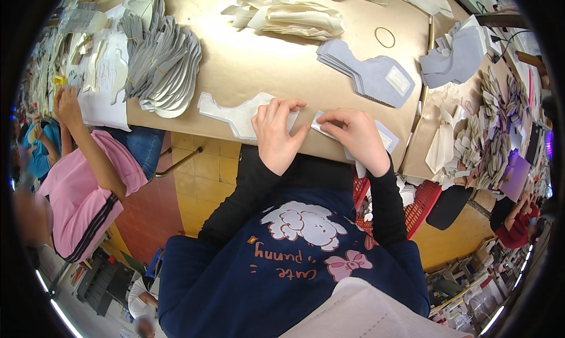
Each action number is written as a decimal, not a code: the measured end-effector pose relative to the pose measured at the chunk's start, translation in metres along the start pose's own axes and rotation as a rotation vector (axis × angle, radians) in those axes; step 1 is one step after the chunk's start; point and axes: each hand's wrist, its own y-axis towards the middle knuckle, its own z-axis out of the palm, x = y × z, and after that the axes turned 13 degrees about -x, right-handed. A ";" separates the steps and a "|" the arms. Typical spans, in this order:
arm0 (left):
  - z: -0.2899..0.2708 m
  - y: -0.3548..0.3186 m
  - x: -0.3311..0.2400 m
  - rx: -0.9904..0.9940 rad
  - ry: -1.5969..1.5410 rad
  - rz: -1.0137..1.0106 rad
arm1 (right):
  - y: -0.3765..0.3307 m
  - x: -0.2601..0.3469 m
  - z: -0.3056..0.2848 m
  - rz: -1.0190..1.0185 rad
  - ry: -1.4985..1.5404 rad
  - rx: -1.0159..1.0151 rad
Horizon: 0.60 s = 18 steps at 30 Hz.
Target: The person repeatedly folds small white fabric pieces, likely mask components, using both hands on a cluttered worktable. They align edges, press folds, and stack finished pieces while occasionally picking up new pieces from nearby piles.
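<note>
A pale, shaped cut piece [235,115] lies at the near edge of the table. My left hand [274,139] rests over its right end, fingers curved and thumb held apart. Just to the right, my right hand [360,139] pinches a small white patch [318,121] between thumb and fingers at the table edge. Partly covered by that hand is another light piece [386,137] with a pale rectangle on it. Beyond my right hand sits a stack of grey shaped pieces [368,73], its top one bearing a whitish rectangular patch.
Bundled grey and cream pieces [168,70] lie to the left, cream bundles [288,17] at the back. A rubber band [385,37] is near more grey pieces [453,58]. A red basket [422,205] stands below the table. A person in pink [94,179] works at left.
</note>
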 end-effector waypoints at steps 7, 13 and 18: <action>-0.001 0.002 0.002 0.014 -0.024 -0.012 | 0.000 0.001 0.000 0.000 -0.017 -0.012; 0.002 0.001 -0.001 -0.010 -0.010 -0.030 | 0.000 0.000 0.001 -0.017 -0.032 -0.012; 0.006 -0.001 -0.001 -0.026 0.034 -0.018 | 0.002 -0.003 0.001 -0.029 -0.053 0.023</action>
